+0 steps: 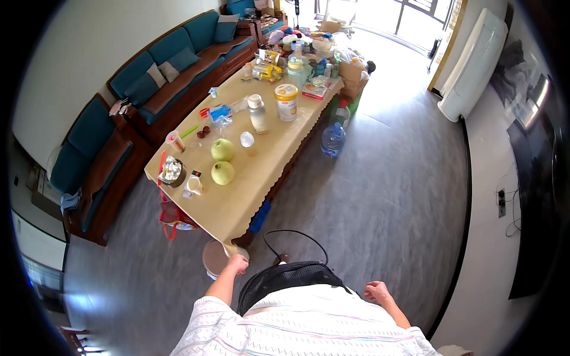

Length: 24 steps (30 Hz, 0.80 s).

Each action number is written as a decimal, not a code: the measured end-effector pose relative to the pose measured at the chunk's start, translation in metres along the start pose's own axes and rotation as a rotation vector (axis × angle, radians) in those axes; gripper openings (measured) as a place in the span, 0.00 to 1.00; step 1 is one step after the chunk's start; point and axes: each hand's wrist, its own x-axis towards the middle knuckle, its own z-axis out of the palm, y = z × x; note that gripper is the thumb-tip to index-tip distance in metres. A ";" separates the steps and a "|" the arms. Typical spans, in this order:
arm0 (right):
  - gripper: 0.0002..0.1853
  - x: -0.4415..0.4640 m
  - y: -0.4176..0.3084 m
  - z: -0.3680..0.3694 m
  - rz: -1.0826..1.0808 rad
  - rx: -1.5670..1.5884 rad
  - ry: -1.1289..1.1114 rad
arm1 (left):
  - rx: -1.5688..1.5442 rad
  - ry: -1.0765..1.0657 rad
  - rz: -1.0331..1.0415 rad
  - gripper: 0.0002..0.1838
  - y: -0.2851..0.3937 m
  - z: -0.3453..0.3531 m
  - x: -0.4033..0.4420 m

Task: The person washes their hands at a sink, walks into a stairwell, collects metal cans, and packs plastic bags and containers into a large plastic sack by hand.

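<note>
My left hand (238,264) hangs low by the near corner of the tablecloth (234,219), its fingers curled in. I see nothing held in it, and whether it touches the cloth I cannot tell. Out to the right, my right hand (377,291) is over the grey floor, fingers loosely bent and apart, with nothing in it. A round lidded bucket (215,258) stands on the floor just left of my left hand. Two pale green round fruits (222,172) lie on the table's near half, beyond both hands.
A white-capped bottle (258,115), a yellow-lidded can (286,104) and many small items cover the table's far half. Large water bottles (333,141) stand on the floor beside it. A teal-cushioned sofa (172,62) lines the left wall. A red bag (173,216) hangs near the table.
</note>
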 end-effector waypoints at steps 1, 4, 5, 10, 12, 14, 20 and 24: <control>0.12 -0.002 0.002 0.000 0.004 0.007 0.006 | -0.009 0.006 0.004 0.14 0.001 0.002 0.004; 0.12 -0.005 0.010 -0.002 0.019 0.025 0.011 | -0.023 0.005 0.037 0.14 0.009 0.005 0.005; 0.12 -0.006 0.014 -0.003 0.025 0.031 0.011 | -0.040 -0.004 0.038 0.14 0.014 0.004 0.003; 0.12 -0.006 0.029 -0.003 0.030 0.053 0.015 | -0.089 -0.035 0.036 0.14 0.019 0.008 0.011; 0.13 -0.007 0.032 -0.005 0.037 0.058 0.014 | -0.084 -0.025 0.044 0.14 0.018 0.011 0.011; 0.13 -0.007 0.035 -0.005 0.044 0.069 0.015 | -0.075 -0.029 0.057 0.14 0.018 0.014 0.011; 0.13 -0.012 0.036 -0.006 0.068 0.054 0.013 | -0.009 -0.035 0.060 0.14 0.018 0.016 -0.001; 0.13 -0.007 0.038 -0.010 0.061 0.024 -0.013 | -0.039 -0.023 0.045 0.15 0.003 0.027 0.002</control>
